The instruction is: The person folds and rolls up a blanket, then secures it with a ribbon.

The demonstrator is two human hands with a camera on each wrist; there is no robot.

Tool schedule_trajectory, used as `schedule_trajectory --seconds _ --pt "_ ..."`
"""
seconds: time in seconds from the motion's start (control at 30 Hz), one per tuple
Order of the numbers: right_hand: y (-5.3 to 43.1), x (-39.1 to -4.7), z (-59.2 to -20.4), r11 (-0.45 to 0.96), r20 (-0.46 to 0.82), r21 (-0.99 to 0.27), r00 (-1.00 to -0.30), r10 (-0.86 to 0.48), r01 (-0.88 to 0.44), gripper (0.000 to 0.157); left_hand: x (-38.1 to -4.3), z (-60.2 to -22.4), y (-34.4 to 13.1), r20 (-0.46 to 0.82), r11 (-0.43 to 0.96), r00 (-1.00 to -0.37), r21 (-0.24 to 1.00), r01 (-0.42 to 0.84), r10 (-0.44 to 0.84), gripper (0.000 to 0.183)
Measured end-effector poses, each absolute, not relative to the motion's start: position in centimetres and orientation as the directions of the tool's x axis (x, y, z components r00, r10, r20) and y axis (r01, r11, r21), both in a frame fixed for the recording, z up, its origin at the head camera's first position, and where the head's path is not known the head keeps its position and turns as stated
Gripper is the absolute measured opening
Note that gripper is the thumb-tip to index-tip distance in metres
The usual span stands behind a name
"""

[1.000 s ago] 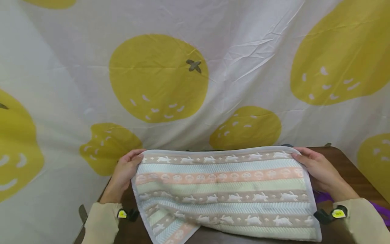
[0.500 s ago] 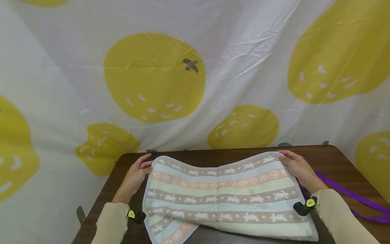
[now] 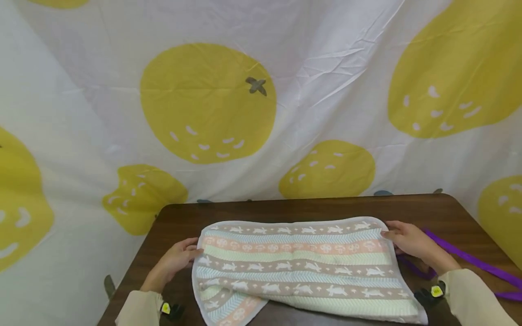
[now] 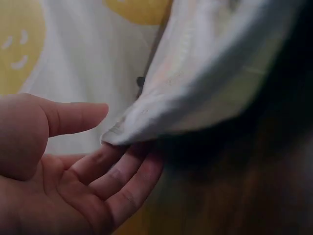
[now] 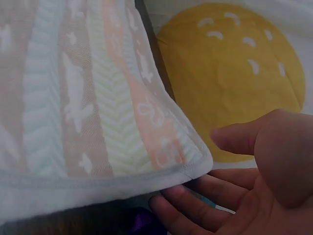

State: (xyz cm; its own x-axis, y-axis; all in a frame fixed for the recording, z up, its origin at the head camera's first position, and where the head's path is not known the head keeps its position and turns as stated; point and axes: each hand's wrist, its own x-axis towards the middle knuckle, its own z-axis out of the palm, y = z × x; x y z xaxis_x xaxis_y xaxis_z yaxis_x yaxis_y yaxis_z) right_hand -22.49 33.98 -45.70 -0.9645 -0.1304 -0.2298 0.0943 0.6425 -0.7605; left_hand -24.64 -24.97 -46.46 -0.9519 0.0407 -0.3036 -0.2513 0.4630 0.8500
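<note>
A pastel striped towel (image 3: 293,267) with white rabbits and a grey border lies spread on the table, its near left part folded over. My left hand (image 3: 175,262) is at its left edge. In the left wrist view, the fingers (image 4: 117,178) are under the border, with the thumb held apart from them. At the far right corner is my right hand (image 3: 416,242). The right wrist view has its fingertips (image 5: 178,198) just beneath the border, while the thumb (image 5: 234,139) stands clear of the cloth.
The dark wooden table (image 3: 261,209) has a purple strap (image 3: 469,260) lying on its right side. Behind it hangs a white curtain (image 3: 326,95) printed with yellow fruit.
The towel's far edge has come down from the raised hands onto the table. Both hands have lowered with it, and their grip on the corners has loosened.
</note>
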Motion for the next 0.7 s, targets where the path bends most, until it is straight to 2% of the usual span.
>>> schedule_trajectory --seconds 0.3,0.43,0.57,0.7 --pt "34.3 -19.5 -46.1 0.654 -0.269 -0.746 -0.956 -0.118 0.129 0.06 -22.6 -48.0 -25.6 -0.278 0.427 -0.952 0.882 -0.2 0.126 0.062" --pt "33.8 -18.5 -46.6 0.661 -0.244 -0.743 -0.962 -0.126 0.102 0.036 -22.2 -48.0 -25.5 -0.26 0.404 -0.951 0.898 -0.174 0.167 0.063" --pt "33.2 -17.9 -47.1 0.609 -0.108 -0.793 -0.981 -0.162 -0.013 0.021 -21.8 -47.7 -25.4 -0.253 0.375 -0.948 0.912 -0.167 0.195 0.06" --pt "32.3 -17.9 -47.2 0.585 0.087 -0.8 -0.99 -0.113 -0.137 0.017 -21.8 -47.4 -25.2 -0.215 0.337 -0.958 0.931 -0.141 0.192 0.058"
